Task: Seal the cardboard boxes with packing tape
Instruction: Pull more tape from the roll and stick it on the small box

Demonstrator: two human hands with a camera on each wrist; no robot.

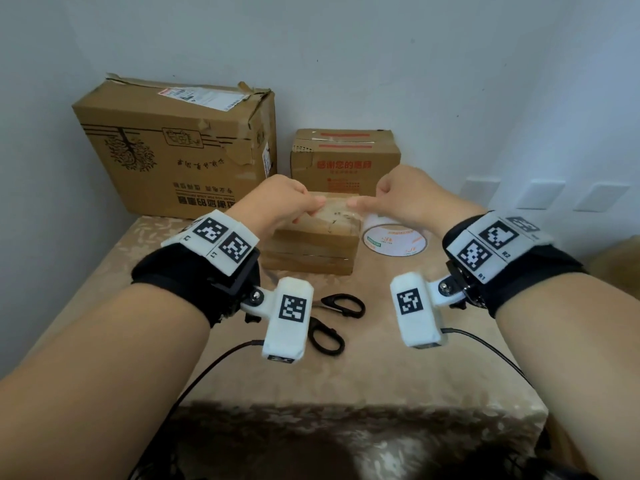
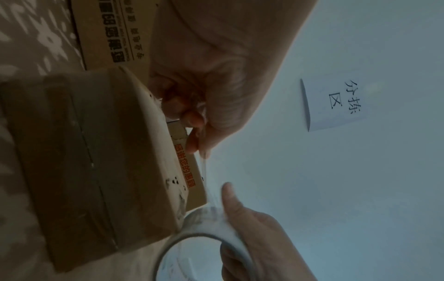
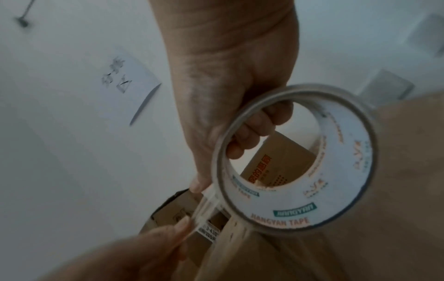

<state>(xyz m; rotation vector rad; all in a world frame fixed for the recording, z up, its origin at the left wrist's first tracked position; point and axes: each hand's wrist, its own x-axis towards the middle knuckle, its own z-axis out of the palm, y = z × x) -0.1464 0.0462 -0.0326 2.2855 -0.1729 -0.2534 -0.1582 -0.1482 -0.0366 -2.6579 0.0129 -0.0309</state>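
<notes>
the right hand (image 1: 405, 199) is gripping the roll of clear packing tape (image 1: 394, 237), fingers hooked through its core and thumb on the outer face, so the roll can turn while the strip is paying out. the left hand (image 1: 287, 202) is pinching the free end of the tape strip (image 2: 204, 167) between thumb and fingertips, holding it taut across the gap between the hands (a slack strip would likely fold and stick to itself). both hands are hovering just above the small cardboard box (image 1: 311, 244), which is sitting mid-worktop at 12 o'clock from the person, directly beneath the strip, presumably so the tape can come straight down onto its top seam. the roll is hanging off the box's 3 o'clock edge. the black scissors (image 1: 329, 320) are lying at 6 o'clock from the box, near enough to grab for the cut. the large cardboard box (image 1: 173, 147) at 10 o'clock and the medium cardboard box (image 1: 346, 161) at 12 o'clock are parked against the wall, out of the working space on the patterned worktop (image 1: 415, 375).
</notes>
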